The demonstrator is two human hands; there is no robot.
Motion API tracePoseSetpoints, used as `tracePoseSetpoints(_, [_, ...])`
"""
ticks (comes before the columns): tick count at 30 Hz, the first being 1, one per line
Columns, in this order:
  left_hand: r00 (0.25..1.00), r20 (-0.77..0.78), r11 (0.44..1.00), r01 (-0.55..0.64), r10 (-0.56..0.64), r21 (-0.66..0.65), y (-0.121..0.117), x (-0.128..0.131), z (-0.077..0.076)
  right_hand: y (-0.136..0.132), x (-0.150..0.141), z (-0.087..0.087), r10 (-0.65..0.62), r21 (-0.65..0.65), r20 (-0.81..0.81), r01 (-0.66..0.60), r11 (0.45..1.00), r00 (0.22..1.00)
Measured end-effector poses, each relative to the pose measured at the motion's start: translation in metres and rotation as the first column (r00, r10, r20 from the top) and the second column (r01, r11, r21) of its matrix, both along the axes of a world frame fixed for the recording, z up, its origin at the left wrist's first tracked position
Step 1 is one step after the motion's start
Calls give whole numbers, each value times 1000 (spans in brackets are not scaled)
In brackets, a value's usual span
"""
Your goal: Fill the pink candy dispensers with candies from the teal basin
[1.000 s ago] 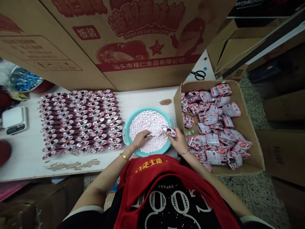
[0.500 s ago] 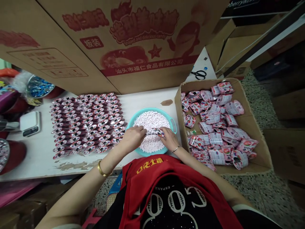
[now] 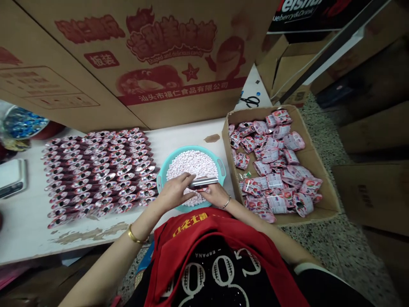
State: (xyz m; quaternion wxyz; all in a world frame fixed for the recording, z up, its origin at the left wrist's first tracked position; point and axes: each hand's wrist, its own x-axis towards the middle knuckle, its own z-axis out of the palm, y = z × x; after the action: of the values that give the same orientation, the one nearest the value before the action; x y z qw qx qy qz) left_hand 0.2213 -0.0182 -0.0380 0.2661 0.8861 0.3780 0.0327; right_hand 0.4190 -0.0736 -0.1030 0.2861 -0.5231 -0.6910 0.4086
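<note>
Over a turquoise bowl [image 3: 221, 171] of small white candies [image 3: 191, 164], I hold a candy packet [image 3: 203, 182] with a long silvery edge facing up. My right hand [image 3: 217, 195] grips its right part from below and the side. At the left end is my left hand [image 3: 174, 192], its fingers along the far side and its thumb on the near side, partly apart. Most of the packet's printed body is hidden by the hands and the viewing angle. Left of the bowl, upright pink packets [image 3: 102, 170] with open tops stand in tight rows.
A shallow cardboard box [image 3: 322, 187] on the right holds a heap of pink packets [image 3: 275, 162]. Large printed cartons [image 3: 166, 106] wall off the back of the white table [image 3: 179, 133]. Scissors [image 3: 251, 101] lie behind the box. A small scale [image 3: 12, 177] stands far left.
The packet has turned from showing its patterned side to showing a silvery edge. My left thumb has spread from the fingers. The whole view has shifted slightly right.
</note>
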Motion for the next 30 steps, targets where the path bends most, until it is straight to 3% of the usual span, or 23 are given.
tracePoseSetpoints(3, [999, 49, 998, -6, 9, -66, -11, 1, -9, 1, 17, 12, 29, 66, -50, -26, 998, 998])
tracePoseSetpoints(5, [994, 73, 993, -78, 84, -84, -21, -15, -5, 5, 48, 17, -72, 133, -28, 75, 988, 997])
tracePoseSetpoints(8, [959, 89, 961, -262, 270, -88, -45, -64, 2, 22, 113, 7, -422, 213, 116, 392, 895, 899])
tracePoseSetpoints(10, [919, 56, 919, -385, 390, -83, -67, -109, -2, 37, 153, -12, -502, 230, 352, 447, 864, 790])
tracePoseSetpoints(13, [860, -78, 853, -510, 504, -114, -103, -173, -22, 53, 188, -45, -328, 22, 665, 421, 907, 671])
tracePoseSetpoints(16, [815, -233, 810, -569, 531, -143, -127, -212, -54, 60, 192, -68, -120, -172, 767, 382, 908, 631])
tracePoseSetpoints(19, [807, -310, 819, -560, 503, -127, -130, -216, -85, 65, 185, -77, -61, -226, 799, 393, 891, 598])
tracePoseSetpoints(22, [814, -321, 837, -537, 484, -101, -120, -200, -109, 68, 185, -77, -103, -254, 798, 486, 836, 593])
tracePoseSetpoints(26, [775, -310, 804, -592, 551, -51, -121, -187, -124, 58, 192, -66, -403, -117, 665, 621, 775, 629])
tracePoseSetpoints(30, [693, -128, 700, -714, 709, 9, -131, -182, -113, 32, 191, -44, -718, 17, 350, 762, 648, 602])
